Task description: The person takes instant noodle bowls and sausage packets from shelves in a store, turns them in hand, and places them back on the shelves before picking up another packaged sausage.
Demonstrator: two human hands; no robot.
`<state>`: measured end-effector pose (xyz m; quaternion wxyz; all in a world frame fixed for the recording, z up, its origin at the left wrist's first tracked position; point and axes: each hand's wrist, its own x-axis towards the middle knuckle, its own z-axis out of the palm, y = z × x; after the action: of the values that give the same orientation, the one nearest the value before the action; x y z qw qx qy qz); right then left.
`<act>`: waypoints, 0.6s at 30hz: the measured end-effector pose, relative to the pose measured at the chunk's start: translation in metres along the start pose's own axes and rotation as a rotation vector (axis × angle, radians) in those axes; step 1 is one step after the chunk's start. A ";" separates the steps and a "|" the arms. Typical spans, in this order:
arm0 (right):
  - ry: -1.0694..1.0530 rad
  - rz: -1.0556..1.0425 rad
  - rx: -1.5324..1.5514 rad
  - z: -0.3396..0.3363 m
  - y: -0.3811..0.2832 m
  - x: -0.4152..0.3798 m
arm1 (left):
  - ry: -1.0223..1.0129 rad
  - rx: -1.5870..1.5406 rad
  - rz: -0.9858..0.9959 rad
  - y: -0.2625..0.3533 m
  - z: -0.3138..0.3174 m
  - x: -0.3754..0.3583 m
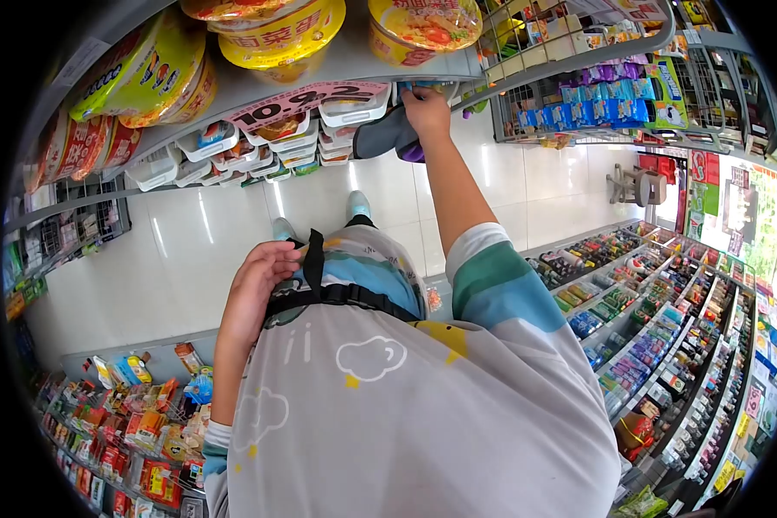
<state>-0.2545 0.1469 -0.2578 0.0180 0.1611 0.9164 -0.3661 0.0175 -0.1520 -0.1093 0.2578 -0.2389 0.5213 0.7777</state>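
My right hand (426,110) reaches forward to the edge of the shelf, its fingers closed at a bluish item mostly hidden by the hand. Beside that wrist is a dark grey, rounded object (380,134), with a bit of purple just below it. White plastic trays of packaged food (289,138) are stacked to its left, under a pink price sign (306,105) reading 10.9. Held low in front of my waist, my left hand (266,272) has loosely curved fingers and nothing visible in them. Its fingertips come close to a black strap end (314,263) of my waist belt.
Instant noodle bowls (281,39) stand on the shelf (440,65) above the trays. Wire baskets of blue and purple packets (596,99) hang at the right. Stocked shelves (665,337) fill the right rear, with snack packs (147,423) at the left rear. Pale tiled floor (181,250) lies between.
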 end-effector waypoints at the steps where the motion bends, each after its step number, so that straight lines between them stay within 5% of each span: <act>1: 0.011 0.007 0.010 0.000 -0.001 -0.001 | -0.001 0.002 0.003 0.000 0.000 -0.001; 8: 0.186 -0.112 0.372 0.000 0.026 -0.030 | 0.009 -0.033 0.007 0.004 -0.005 -0.001; 12: 0.025 -0.046 0.591 -0.026 0.034 -0.071 | 0.001 -0.030 0.004 0.005 -0.010 0.002; 18: -0.052 -0.041 0.534 -0.079 0.030 -0.148 | -0.072 0.094 0.019 0.015 -0.009 0.003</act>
<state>-0.0981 0.1787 -0.1971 -0.0092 0.1321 0.7898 -0.5989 0.0062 -0.1648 -0.1042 0.2797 -0.1934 0.5500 0.7628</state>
